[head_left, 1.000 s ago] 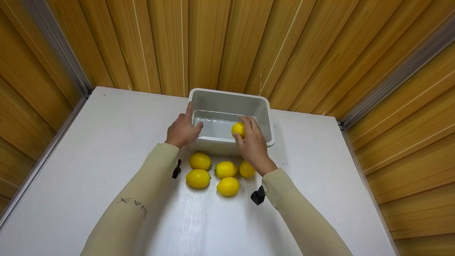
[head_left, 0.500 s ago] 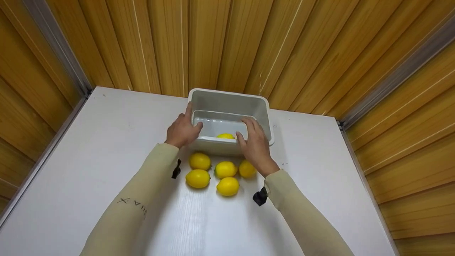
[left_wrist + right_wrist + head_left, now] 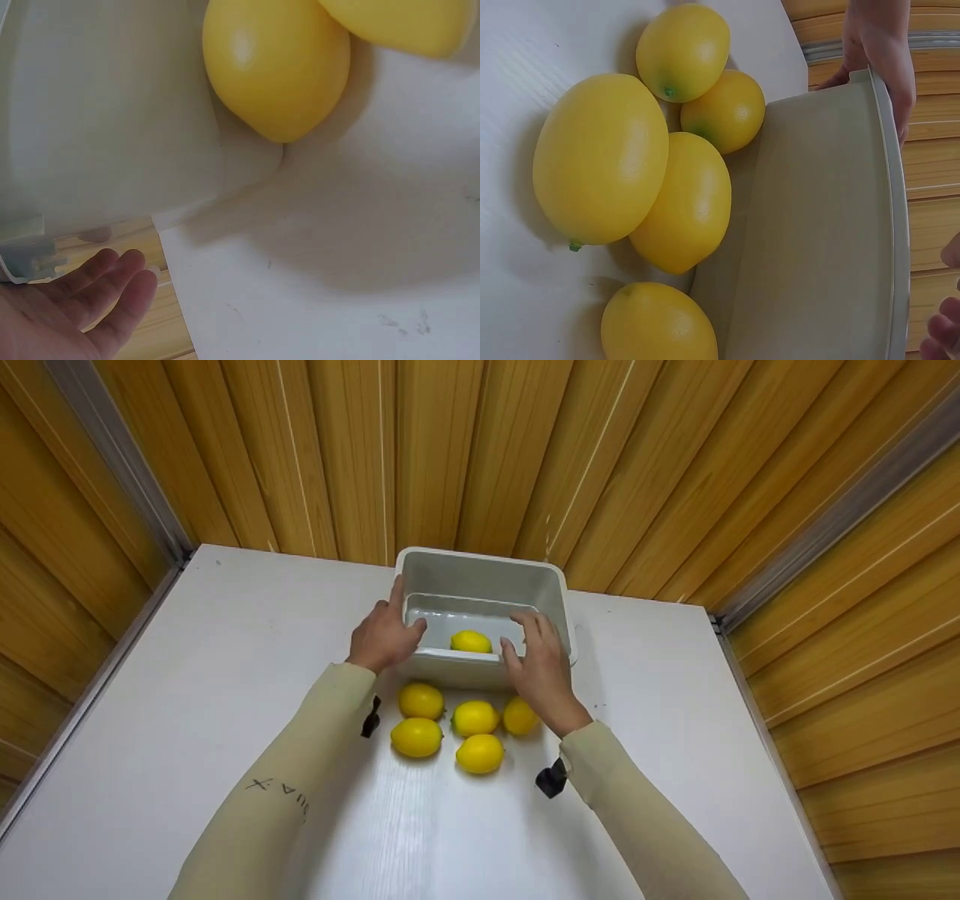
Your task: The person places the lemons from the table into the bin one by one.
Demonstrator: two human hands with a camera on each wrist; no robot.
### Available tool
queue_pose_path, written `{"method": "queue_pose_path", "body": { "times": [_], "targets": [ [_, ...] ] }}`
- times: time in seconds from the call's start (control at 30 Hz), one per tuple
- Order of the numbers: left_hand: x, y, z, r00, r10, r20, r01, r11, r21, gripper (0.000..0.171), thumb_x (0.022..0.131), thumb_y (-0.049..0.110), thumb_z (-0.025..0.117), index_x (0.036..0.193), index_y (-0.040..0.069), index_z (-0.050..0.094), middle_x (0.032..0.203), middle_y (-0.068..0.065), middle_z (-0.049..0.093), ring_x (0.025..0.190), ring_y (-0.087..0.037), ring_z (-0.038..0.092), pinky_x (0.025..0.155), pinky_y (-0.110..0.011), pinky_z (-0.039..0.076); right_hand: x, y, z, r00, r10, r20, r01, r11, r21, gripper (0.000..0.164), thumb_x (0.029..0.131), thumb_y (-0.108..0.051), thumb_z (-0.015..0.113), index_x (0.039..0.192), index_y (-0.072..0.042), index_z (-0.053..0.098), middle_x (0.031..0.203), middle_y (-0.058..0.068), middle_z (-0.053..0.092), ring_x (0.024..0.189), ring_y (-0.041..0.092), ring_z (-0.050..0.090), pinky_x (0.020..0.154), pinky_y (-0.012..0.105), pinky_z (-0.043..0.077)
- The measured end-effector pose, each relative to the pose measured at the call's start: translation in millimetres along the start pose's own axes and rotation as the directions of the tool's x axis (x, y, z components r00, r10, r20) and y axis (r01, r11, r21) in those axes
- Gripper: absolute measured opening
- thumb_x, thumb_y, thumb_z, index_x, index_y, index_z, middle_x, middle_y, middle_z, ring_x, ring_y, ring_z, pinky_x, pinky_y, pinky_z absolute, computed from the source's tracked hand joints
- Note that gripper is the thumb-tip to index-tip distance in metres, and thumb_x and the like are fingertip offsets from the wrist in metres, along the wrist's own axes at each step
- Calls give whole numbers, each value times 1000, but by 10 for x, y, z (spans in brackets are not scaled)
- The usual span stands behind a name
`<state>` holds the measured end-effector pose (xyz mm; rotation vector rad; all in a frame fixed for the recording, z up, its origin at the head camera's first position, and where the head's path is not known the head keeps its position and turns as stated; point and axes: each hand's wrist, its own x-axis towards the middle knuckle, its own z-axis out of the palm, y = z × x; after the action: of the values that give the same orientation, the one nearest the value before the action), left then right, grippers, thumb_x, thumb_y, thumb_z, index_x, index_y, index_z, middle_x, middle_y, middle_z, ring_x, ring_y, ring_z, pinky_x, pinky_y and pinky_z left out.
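Note:
A light grey plastic bin (image 3: pixel 450 667) stands at the back of the white table, with one lemon (image 3: pixel 471 642) lying inside near its front wall. The left hand (image 3: pixel 384 636) holds the bin's left front corner, its thumb over the inside and its fingers along the outside. Just above the front rim, on the right, the right hand (image 3: pixel 541 667) has its fingers and thumb spread apart with nothing between them. Several more lemons lie on the table close before the bin, among them a front lemon (image 3: pixel 480 754) and a left lemon (image 3: pixel 417 737).
The white table (image 3: pixel 247 660) ends at a wood-look panel wall (image 3: pixel 435 457) right behind the bin. Similar panels flank both sides, joined by grey metal posts. A black strap end (image 3: pixel 551 778) hangs from the right cuff.
The right hand has let go of a lemon, which dropped into the bin and rolled slightly left. The right hand drew back a little; the left hand stayed at the rim.

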<state>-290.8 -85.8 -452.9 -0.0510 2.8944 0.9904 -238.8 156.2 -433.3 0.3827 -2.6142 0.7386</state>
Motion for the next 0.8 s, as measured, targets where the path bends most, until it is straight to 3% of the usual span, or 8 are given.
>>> {"method": "queue_pose_path", "body": {
  "times": [0.4, 0.8],
  "targets": [
    [8, 9, -5, 1000, 0, 5, 0, 1000, -6, 84, 92, 49, 48, 157, 27, -1, 135, -19, 49, 113, -32, 55, 103, -51, 44, -30, 40, -29, 999, 3, -38, -2, 1000, 13, 31, 94, -23, 60, 122, -10, 57, 120, 5, 58, 93, 20, 55, 79, 32, 52],
    [-5, -6, -11, 1000, 12, 0, -12, 1000, 5, 84, 92, 48, 48, 157, 24, 0, 133, -20, 50, 111, -33, 56, 100, -52, 46, -76, 112, -68, 1000, -1, -25, 2, 1000, 17, 30, 94, -23, 60, 121, -9, 58, 116, 6, 59, 88, 22, 56, 76, 32, 53]
  ]
}}
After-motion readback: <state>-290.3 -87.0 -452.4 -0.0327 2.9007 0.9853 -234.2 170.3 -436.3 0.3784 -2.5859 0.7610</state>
